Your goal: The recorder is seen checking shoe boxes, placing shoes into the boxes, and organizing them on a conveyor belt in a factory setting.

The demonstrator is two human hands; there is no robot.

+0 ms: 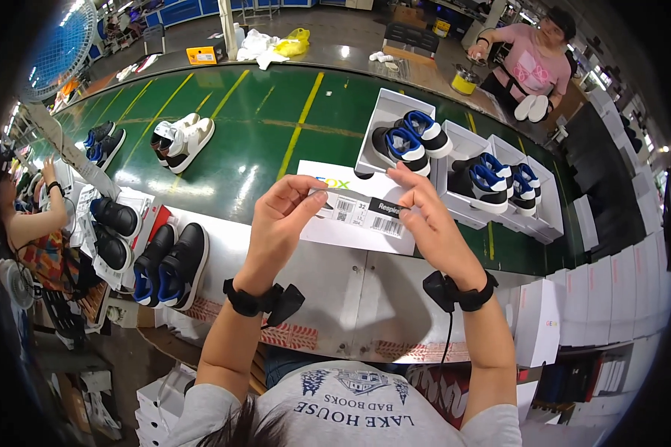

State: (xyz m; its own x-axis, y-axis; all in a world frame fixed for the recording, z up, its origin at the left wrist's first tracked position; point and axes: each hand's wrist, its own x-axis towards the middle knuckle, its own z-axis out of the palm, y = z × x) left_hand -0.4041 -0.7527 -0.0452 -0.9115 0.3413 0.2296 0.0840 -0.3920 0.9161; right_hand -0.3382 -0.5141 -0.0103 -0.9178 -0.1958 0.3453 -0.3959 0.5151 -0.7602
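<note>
My left hand (279, 220) pinches the left end of a white and black barcode label (354, 211) between thumb and fingers. The label's right end is between the thumb and fingers of my right hand (434, 223). Beneath the label lies the white face of a shoebox part (324, 232) with coloured lettering; whether the label touches it, I cannot tell. Just beyond stands an open white shoebox (378, 118), and black shoes with blue lining (401, 149) sit on it. A black strap with a small dark device circles each of my wrists.
More open shoeboxes (461, 138) with black shoes stand right on the green table (276, 100). Black shoes (183, 264) and papers lie left, white shoes (190, 141) farther back. White boxes (634, 283) line the right side. One co-worker (533, 63) is across, another (33, 216) left.
</note>
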